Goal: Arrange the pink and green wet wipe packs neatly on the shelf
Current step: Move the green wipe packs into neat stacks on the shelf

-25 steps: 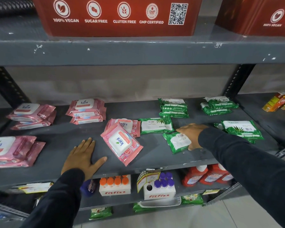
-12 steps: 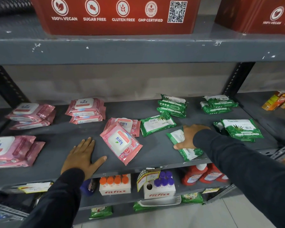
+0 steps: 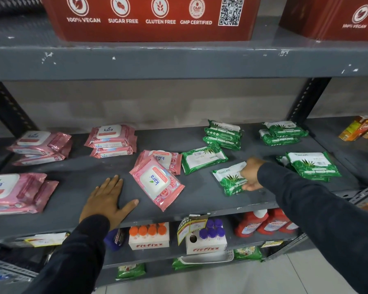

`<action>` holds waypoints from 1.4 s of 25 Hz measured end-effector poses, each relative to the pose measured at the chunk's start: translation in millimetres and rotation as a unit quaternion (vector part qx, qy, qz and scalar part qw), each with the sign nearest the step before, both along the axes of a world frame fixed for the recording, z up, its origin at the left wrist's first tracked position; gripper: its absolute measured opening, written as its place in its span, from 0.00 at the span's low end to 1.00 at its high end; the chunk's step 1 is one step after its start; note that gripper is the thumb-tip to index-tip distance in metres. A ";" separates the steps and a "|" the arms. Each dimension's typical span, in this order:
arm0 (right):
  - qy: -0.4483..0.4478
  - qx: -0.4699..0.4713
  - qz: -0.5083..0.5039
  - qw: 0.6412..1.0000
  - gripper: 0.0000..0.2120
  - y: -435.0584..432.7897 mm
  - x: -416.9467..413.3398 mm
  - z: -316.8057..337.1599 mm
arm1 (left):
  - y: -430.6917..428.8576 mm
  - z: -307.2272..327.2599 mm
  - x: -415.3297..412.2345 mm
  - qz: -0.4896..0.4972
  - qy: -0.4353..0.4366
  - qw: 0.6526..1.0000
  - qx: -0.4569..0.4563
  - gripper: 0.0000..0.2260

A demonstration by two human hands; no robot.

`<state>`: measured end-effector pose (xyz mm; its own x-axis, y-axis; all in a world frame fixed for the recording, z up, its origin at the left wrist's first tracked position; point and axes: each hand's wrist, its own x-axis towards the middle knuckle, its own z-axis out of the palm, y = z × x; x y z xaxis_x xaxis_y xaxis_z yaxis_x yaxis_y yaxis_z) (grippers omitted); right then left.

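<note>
Green wipe pack (image 3: 229, 179) lies tilted near the front edge of the grey shelf (image 3: 77, 179), my right hand (image 3: 251, 177) pinching its right end, fingers closed around it. My left hand (image 3: 106, 200) is flat on the shelf, fingers spread, holding nothing, just left of a skewed pink wipe pack (image 3: 156, 183). Another pink pack (image 3: 162, 160) sits partly under that one. Green stacks (image 3: 222, 134) sit at the back.

On the grey shelf (image 3: 200, 205), the right hand (image 3: 251, 174) grips a green wipe pack (image 3: 228, 179) right of the tilted pink pack (image 3: 155, 182), lying at an angle. The left hand (image 3: 106, 199) lies flat on the shelf, left of that pink pack, apart from it
</note>
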<state>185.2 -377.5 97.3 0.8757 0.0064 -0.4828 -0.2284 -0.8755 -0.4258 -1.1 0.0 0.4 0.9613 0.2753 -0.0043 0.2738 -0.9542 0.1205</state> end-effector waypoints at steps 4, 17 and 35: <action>-0.105 -0.258 0.292 0.915 0.43 -13.2 10.0 4.2 | 1.3 -1.0 0.2 0.001 -0.001 1.000 0.003 0.47; -0.035 -0.221 0.312 0.923 0.50 -15.1 20.0 17.1 | 0.6 -2.6 -0.4 0.003 -0.010 1.000 0.004 0.46; -0.148 -0.234 0.426 0.861 0.45 104.6 59.9 -18.6 | -2.8 1.8 -3.3 0.007 -0.036 0.999 -0.003 0.45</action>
